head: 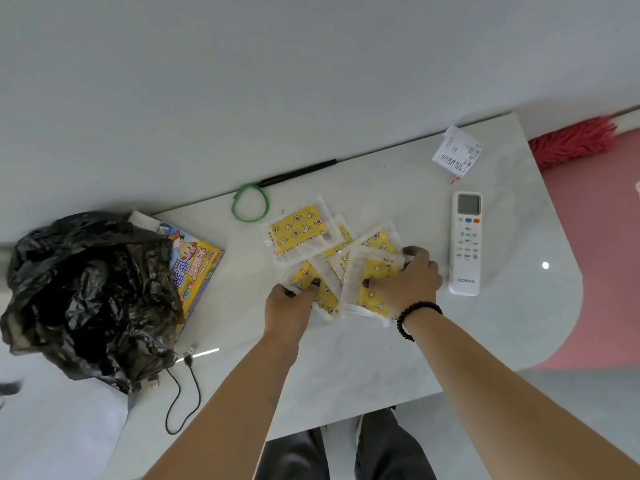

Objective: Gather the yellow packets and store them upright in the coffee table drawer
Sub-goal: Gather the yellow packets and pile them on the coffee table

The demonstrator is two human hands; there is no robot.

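Observation:
Several yellow packets (298, 233) with star and moon prints in clear wrappers lie overlapped in a loose heap on the white coffee table (374, 355). My left hand (289, 308) pinches the near-left packet (325, 296) at its corner, thumb on top. At the heap's right side, my right hand (412, 282) grips the near-right packet (372, 271), thumb pressed on its yellow face and fingers curled round its right edge. A black bead bracelet sits on my right wrist. No drawer is visible.
A white remote control (465, 242) lies just right of my right hand. A crumpled black plastic bag (86, 292) and a colourful box (194, 268) sit at the left, with a black cable (183, 393) near them. A green loop (250, 202), a black pen (298, 173) and a receipt (457, 154) lie toward the far edge.

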